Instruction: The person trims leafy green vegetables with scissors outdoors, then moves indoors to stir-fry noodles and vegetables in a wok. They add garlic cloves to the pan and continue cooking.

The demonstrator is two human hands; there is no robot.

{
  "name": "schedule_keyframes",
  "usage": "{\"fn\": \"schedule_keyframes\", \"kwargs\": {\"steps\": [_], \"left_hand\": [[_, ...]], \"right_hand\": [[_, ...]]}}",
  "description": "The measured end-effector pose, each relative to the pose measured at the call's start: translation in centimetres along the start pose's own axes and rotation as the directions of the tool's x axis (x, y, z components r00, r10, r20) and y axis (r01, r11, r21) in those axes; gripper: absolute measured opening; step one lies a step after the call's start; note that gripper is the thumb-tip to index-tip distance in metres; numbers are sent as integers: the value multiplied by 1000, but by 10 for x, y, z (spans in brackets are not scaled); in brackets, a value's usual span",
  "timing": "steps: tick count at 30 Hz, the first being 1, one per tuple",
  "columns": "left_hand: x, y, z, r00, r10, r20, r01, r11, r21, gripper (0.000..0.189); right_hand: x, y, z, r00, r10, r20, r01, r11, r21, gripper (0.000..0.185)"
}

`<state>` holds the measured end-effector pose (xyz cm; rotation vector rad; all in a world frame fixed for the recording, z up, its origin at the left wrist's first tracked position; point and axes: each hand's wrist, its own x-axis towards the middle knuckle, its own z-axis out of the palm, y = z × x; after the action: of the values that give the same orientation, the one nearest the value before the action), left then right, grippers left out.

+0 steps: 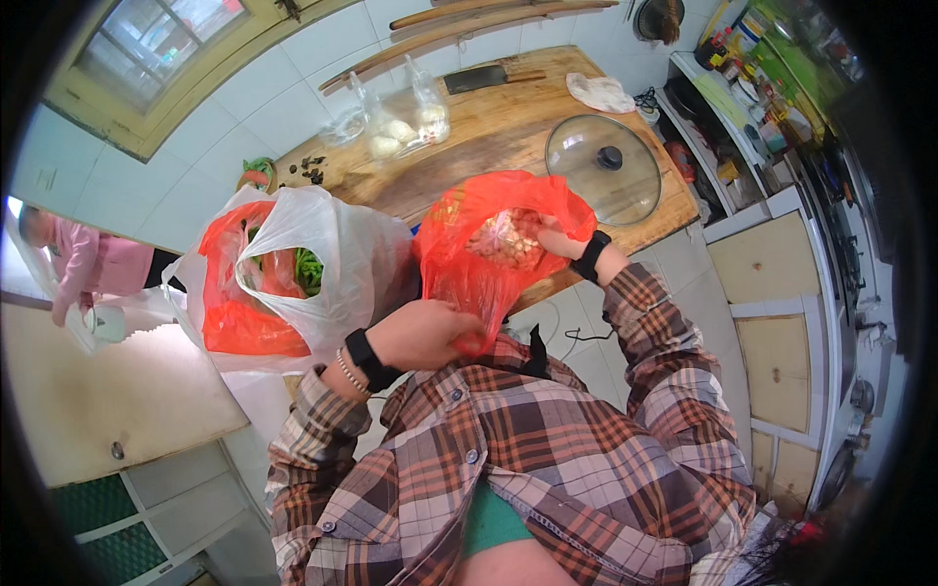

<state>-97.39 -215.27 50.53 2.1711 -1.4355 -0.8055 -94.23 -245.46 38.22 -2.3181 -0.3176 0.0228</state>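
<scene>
A red plastic bag point(454, 220) hangs open in front of me at the near edge of the wooden table. Low on its side, my left hand point(429, 333) pinches the gathered red plastic. My right hand point(558, 239) reaches into the bag's mouth, and its fingers are partly hidden there. Against it lies a clear bag of small tan and pinkish pieces point(506, 238), which look like peanuts. Left of the red bag stands a full white plastic bag point(352, 249), with leafy greens point(308, 271) and more red plastic inside.
On the wooden table point(498, 132) lie a glass lid point(604, 168), a cleaver point(476, 79), a cloth point(599, 93) and a clear bag of pale rounded items point(403, 132). A person in pink point(102, 256) is at the left. Cabinets point(769, 256) line the right.
</scene>
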Motion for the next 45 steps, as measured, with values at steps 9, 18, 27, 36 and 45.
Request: {"fn": "schedule_keyframes", "kwargs": {"steps": [9, 18, 27, 36, 45], "left_hand": [[-37, 58, -54, 946, 104, -306, -97, 995, 37, 31], [66, 11, -12, 839, 45, -542, -64, 998, -17, 26], [89, -69, 31, 954, -283, -97, 294, 833, 469, 40], [57, -83, 35, 830, -509, 227, 334, 781, 528, 41], [82, -82, 18, 823, -215, -526, 260, 966, 11, 30]], "right_hand": [[38, -8, -10, 881, 155, 448, -186, 982, 27, 42], [-5, -28, 4, 952, -180, 247, 243, 935, -258, 24], [-12, -18, -36, 978, -205, -38, 195, 964, -180, 26], [-35, 69, -22, 931, 364, -4, -329, 837, -437, 50], [17, -16, -5, 935, 308, 178, -347, 901, 260, 19]]}}
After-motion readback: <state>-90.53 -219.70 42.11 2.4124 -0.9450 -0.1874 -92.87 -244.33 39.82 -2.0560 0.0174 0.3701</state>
